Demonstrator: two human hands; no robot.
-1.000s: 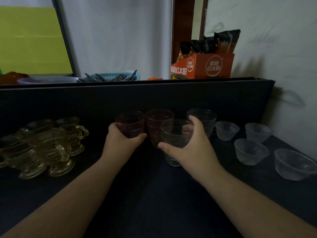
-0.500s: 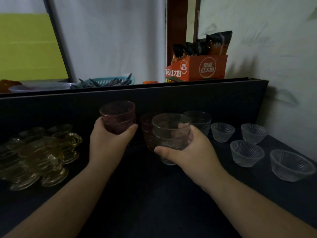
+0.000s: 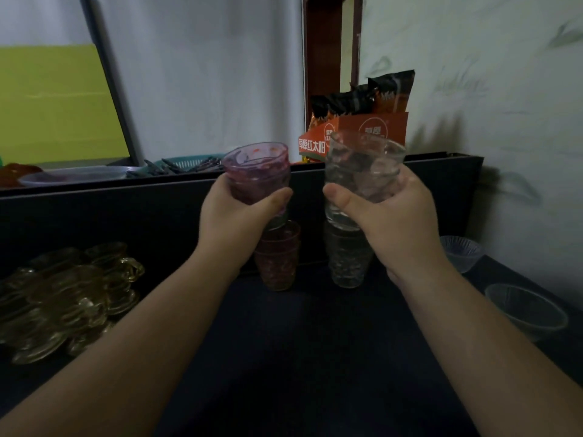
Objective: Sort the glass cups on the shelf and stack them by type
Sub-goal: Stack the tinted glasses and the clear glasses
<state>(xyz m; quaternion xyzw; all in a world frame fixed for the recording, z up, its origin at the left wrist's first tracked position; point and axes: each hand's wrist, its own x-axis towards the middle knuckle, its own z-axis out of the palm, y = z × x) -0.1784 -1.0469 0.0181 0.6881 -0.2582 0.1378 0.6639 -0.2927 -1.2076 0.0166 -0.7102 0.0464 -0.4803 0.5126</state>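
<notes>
My left hand (image 3: 235,216) grips a stack of purple-red glass cups (image 3: 257,170), held up in the air. Directly below it, another purple-red cup stack (image 3: 277,260) stands on the dark shelf (image 3: 309,348). My right hand (image 3: 389,216) grips a stack of clear glass cups (image 3: 362,165), also raised. Under that hand a clear patterned cup stack (image 3: 347,263) stands on the shelf. The held stacks hover just above the standing ones, apart from them.
Amber handled glass cups (image 3: 66,294) are piled at the left. Small clear ribbed bowls (image 3: 525,310) (image 3: 462,252) sit at the right, near the wall. Behind the dark back panel are an orange snack box (image 3: 353,137), a teal basket (image 3: 186,164) and a plate.
Both hands have lifted their cups up from shelf level to well above the cups standing at the back. The view has moved closer and lower.
</notes>
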